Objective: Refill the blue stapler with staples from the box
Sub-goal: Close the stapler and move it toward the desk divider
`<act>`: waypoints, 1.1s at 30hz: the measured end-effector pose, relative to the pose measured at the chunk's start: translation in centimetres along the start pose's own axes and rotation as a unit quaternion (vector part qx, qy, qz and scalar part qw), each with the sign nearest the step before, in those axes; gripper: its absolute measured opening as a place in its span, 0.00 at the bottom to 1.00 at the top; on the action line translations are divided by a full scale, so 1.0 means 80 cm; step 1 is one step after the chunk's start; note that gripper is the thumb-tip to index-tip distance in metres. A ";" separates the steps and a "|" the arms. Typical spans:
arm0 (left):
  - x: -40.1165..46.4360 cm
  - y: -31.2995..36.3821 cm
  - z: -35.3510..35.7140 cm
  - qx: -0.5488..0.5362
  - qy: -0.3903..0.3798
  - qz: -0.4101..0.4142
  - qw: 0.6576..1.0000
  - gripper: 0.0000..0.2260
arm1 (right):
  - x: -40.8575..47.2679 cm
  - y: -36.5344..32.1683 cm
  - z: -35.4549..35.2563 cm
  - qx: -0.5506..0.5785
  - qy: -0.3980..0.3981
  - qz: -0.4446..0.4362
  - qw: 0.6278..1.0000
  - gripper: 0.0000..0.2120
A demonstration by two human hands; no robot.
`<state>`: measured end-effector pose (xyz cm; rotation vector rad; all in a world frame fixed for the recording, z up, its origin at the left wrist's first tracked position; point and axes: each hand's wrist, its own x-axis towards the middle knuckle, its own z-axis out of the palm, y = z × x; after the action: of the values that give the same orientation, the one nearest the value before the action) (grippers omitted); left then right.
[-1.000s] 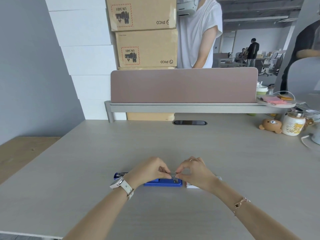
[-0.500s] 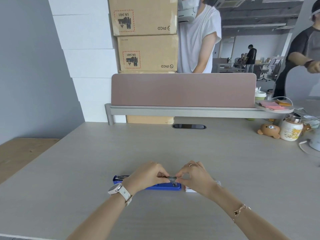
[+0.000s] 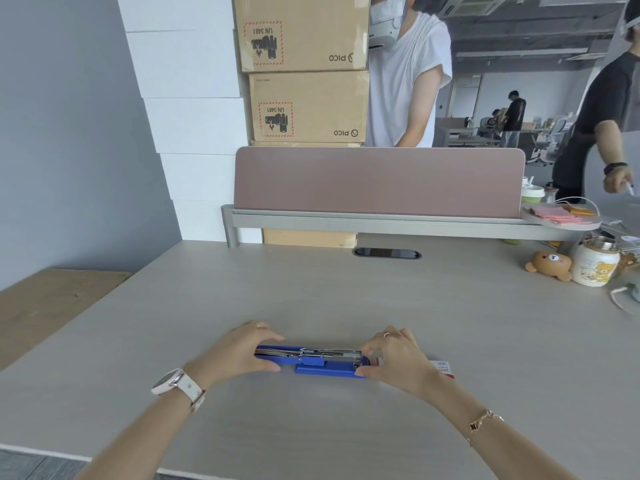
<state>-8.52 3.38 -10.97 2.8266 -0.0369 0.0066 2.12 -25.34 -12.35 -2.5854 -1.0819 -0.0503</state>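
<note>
Pale wood-grain desk (image 3: 346, 299) fills the near view, its front edge at the bottom of the frame, and two bare forearms reach over it toward a stapler (image 3: 325, 362) lying flat, lengthwise left to right, close to that edge. Its blue base sits on the desk and the metal staple channel runs along the top, exposed between the hands. At the stapler's left end, the left hand (image 3: 239, 351) curls over it, fingers behind and thumb in front, gripping that end; a white watch (image 3: 176, 384) sits on that wrist. At the right end, the right hand (image 3: 398, 358) closes on the stapler, thumb against the near side of the base and fingers bent over the top; a bracelet (image 3: 485, 422) hangs on that wrist. Just behind and right of the right hand, a corner of a white and red box (image 3: 443, 368) pokes out, mostly hidden by the hand. Farther back, a dark oval cable slot (image 3: 387, 253) is set into the desk, and a bear toy (image 3: 549, 265) and a jar (image 3: 594, 266) stand near the far right edge. Beyond them a pink divider (image 3: 377, 181) rises on a grey rail, with cardboard cartons (image 3: 304, 71) stacked behind it and a person in a white shirt (image 3: 405, 81) standing beside the cartons.
</note>
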 end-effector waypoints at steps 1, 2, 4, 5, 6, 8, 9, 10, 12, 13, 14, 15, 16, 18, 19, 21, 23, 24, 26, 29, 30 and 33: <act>-0.006 -0.012 -0.001 -0.005 -0.004 -0.016 1.000 0.27 | 0.002 -0.002 0.001 -0.008 -0.007 0.001 1.000 0.16; -0.011 -0.024 -0.001 -0.013 -0.008 -0.031 0.999 0.22 | 0.003 -0.003 0.002 -0.016 -0.013 0.004 1.000 0.17; -0.021 -0.036 -0.001 -0.025 -0.010 -0.059 0.998 0.09 | 0.004 -0.004 0.002 -0.023 -0.028 0.011 0.999 0.18; -0.024 -0.037 -0.002 -0.029 -0.007 -0.063 0.998 0.07 | 0.003 -0.004 0.001 -0.023 -0.035 0.011 0.999 0.17; -0.025 -0.038 -0.003 -0.035 -0.004 -0.060 0.998 0.07 | 0.003 -0.004 0.001 -0.020 -0.040 0.011 0.999 0.17; -0.025 -0.035 -0.010 -0.047 0.000 -0.055 0.997 0.10 | 0.002 -0.004 0.000 -0.007 -0.045 0.018 0.999 0.16; -0.024 -0.033 -0.016 -0.049 0.002 -0.052 0.997 0.11 | 0.002 -0.005 -0.001 -0.002 -0.045 0.023 0.999 0.16; -0.022 -0.033 -0.021 -0.059 0.011 -0.045 0.997 0.14 | 0.003 -0.006 -0.001 0.000 -0.047 0.025 0.999 0.16; -0.019 -0.030 -0.034 -0.099 0.043 -0.045 0.993 0.21 | 0.004 -0.008 -0.001 0.004 -0.047 0.031 0.998 0.16; -0.017 -0.025 -0.042 -0.124 0.061 -0.044 0.989 0.22 | 0.003 -0.008 -0.001 0.011 -0.047 0.035 0.998 0.16; -0.014 -0.017 -0.049 -0.147 0.075 -0.040 0.985 0.21 | 0.003 -0.007 -0.001 0.022 -0.045 0.039 0.998 0.15; -0.011 -0.006 -0.056 -0.159 0.081 -0.035 0.983 0.19 | 0.003 -0.006 0.000 0.036 -0.043 0.042 0.998 0.14; -0.007 0.008 -0.062 -0.169 0.084 -0.027 0.982 0.18 | 0.002 -0.005 0.000 0.047 -0.043 0.045 0.997 0.13; 0.001 0.034 -0.070 -0.190 0.087 -0.011 0.978 0.18 | 0.002 -0.006 0.000 0.055 -0.045 0.046 0.996 0.14; 0.005 0.046 -0.071 -0.200 0.087 -0.004 0.976 0.19 | 0.002 -0.007 -0.001 0.052 -0.047 0.046 0.996 0.15; 0.012 0.067 -0.067 -0.214 0.083 0.005 0.973 0.19 | 0.002 -0.009 -0.002 0.043 -0.051 0.046 0.997 0.15; 0.019 0.084 -0.056 -0.212 0.062 0.013 0.975 0.15 | 0.002 -0.010 -0.002 0.044 -0.055 0.047 0.996 0.15; 0.023 0.092 -0.049 -0.207 0.046 0.019 0.977 0.12 | 0.002 -0.009 -0.002 0.045 -0.055 0.049 0.996 0.15; 0.030 0.104 -0.035 -0.201 0.024 0.027 0.979 0.10 | 0.002 -0.009 -0.002 0.044 -0.055 0.050 0.996 0.14; 0.041 0.112 -0.017 -0.195 -0.001 0.029 0.980 0.11 | 0.002 -0.009 -0.002 0.041 -0.054 0.052 0.996 0.13; 0.045 0.114 -0.012 -0.181 -0.014 0.031 0.983 0.12 | 0.002 -0.009 -0.001 0.042 -0.052 0.054 0.996 0.12; 0.049 0.117 0.000 -0.141 -0.039 0.039 0.988 0.12 | 0.003 -0.009 -0.001 0.042 -0.050 0.060 0.996 0.14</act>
<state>-4.84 -5.58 -8.04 2.5395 -0.1543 -0.0838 1.79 -24.74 -12.06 -2.5945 -0.9389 0.1527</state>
